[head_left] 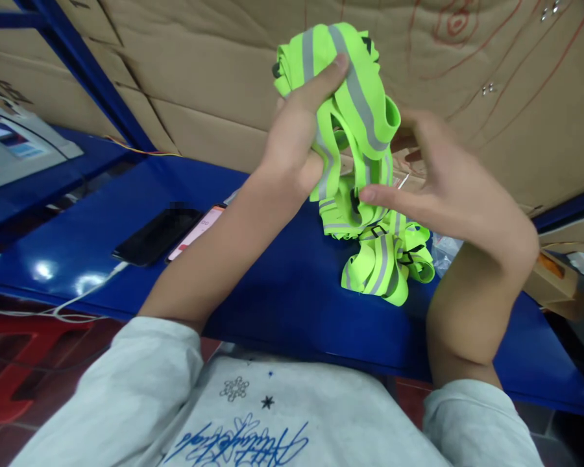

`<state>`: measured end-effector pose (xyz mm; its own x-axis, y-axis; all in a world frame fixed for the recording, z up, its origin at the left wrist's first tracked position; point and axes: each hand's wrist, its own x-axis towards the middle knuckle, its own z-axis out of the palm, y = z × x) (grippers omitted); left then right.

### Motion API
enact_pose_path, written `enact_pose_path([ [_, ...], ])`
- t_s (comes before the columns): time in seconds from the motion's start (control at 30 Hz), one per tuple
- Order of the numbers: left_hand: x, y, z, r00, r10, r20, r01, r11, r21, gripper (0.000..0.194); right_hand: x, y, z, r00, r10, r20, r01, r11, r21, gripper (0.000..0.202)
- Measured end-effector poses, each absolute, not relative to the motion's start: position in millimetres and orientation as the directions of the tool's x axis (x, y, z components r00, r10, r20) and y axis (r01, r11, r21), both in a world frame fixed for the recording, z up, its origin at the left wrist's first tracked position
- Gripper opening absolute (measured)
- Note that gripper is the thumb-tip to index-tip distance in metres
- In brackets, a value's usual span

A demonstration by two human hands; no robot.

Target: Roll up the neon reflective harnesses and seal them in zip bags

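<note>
My left hand (pixel 299 126) is wrapped round a folded bundle of neon-yellow straps (pixel 360 91) with grey reflective stripes, its thumb pressing on the front. The bundle is raised above the blue table (pixel 292 292). To its right, my right hand (pixel 433 175) has its thumb and fingers spread apart, the thumb tip at the hanging straps and the other fingers partly hidden behind them. More neon straps (pixel 382 266) with black buckles lie in a loose heap on the table below the hands.
A black phone (pixel 156 235) and a lit phone (pixel 199 230) lie left of my left forearm, with a white cable (pixel 90 290) nearby. Cardboard (pixel 199 104) stands behind the table. Clear plastic (pixel 445 251) and an open cardboard box (pixel 552 282) are at the right.
</note>
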<state>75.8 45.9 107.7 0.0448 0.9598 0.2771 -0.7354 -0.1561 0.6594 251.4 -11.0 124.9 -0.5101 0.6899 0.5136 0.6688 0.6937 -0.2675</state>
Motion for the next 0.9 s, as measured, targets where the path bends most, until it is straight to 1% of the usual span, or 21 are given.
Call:
enact_pose_path([
  [0.03,76.0,44.6,108.3,0.047,0.962,0.271,-0.744,-0.146,0.651,0.004,249.2,-10.4,124.5,-0.508,0.693,0.511,0.684,0.686,-0.249,0.058],
  [0.07,75.9,43.6,108.7,0.062,0.96,0.271,-0.748,-0.135,0.65,0.007,247.8,-9.0,124.1,-0.497,0.696,0.518,0.698,0.675,-0.238,0.049],
  [0.13,74.7,42.3,109.6,0.066,0.958,0.28,-0.74,-0.141,0.658,0.01,248.5,-4.9,124.0,-0.452,0.708,0.542,0.716,0.651,-0.253,0.023],
  [0.17,73.4,41.9,110.2,0.058,0.956,0.288,-0.726,-0.158,0.67,0.01,250.6,-2.8,124.5,-0.428,0.721,0.545,0.716,0.639,-0.282,0.022],
  [0.23,70.3,41.0,112.2,0.003,0.943,0.332,-0.694,-0.237,0.679,0.013,257.3,0.5,126.3,-0.405,0.758,0.511,0.69,0.62,-0.373,0.039],
  [0.3,67.3,39.8,114.7,-0.082,0.92,0.384,-0.658,-0.339,0.672,0.014,264.7,2.2,128.1,-0.432,0.791,0.433,0.628,0.608,-0.485,0.05],
  [0.37,65.6,38.5,116.4,-0.115,0.904,0.413,-0.612,-0.391,0.687,0.012,270.0,2.7,128.7,-0.47,0.802,0.369,0.56,0.594,-0.578,0.056],
  [0.43,65.5,38.0,116.3,-0.113,0.896,0.429,-0.589,-0.408,0.697,0.007,271.5,2.5,127.4,-0.486,0.804,0.342,0.518,0.581,-0.628,0.056],
  [0.5,66.9,38.5,114.4,-0.106,0.888,0.447,-0.611,-0.413,0.676,0.005,269.5,2.0,124.5,-0.463,0.806,0.369,0.513,0.583,-0.63,0.048],
  [0.53,68.0,39.1,113.3,-0.093,0.89,0.447,-0.634,-0.399,0.662,0.005,267.3,1.9,122.9,-0.437,0.804,0.404,0.527,0.592,-0.609,0.043],
  [0.6,70.6,40.7,111.2,-0.041,0.9,0.434,-0.683,-0.343,0.645,0.006,261.8,2.3,119.9,-0.38,0.779,0.499,0.574,0.621,-0.534,0.035],
  [0.67,72.8,43.0,110.2,0.039,0.906,0.421,-0.725,-0.264,0.636,0.002,256.1,4.6,118.1,-0.334,0.732,0.594,0.612,0.648,-0.454,0.034],
  [0.7,73.4,44.4,110.0,0.082,0.904,0.419,-0.746,-0.224,0.628,0.005,253.8,6.4,117.6,-0.305,0.699,0.647,0.606,0.666,-0.434,0.035],
  [0.73,73.7,46.0,109.8,0.126,0.9,0.418,-0.759,-0.184,0.624,0.008,252.2,8.6,117.3,-0.26,0.665,0.7,0.586,0.685,-0.433,0.034],
  [0.8,73.5,49.1,109.1,0.208,0.885,0.416,-0.764,-0.118,0.634,0.014,251.1,12.4,117.3,-0.174,0.629,0.757,0.524,0.711,-0.47,0.032],
  [0.83,73.1,50.4,108.6,0.238,0.877,0.417,-0.759,-0.1,0.644,0.017,251.4,13.5,117.5,-0.161,0.627,0.762,0.497,0.719,-0.486,0.03],
  [0.9,72.3,51.6,107.2,0.299,0.874,0.384,-0.72,-0.058,0.692,0.022,252.6,12.9,118.3,-0.189,0.632,0.752,0.475,0.729,-0.493,0.022],
])
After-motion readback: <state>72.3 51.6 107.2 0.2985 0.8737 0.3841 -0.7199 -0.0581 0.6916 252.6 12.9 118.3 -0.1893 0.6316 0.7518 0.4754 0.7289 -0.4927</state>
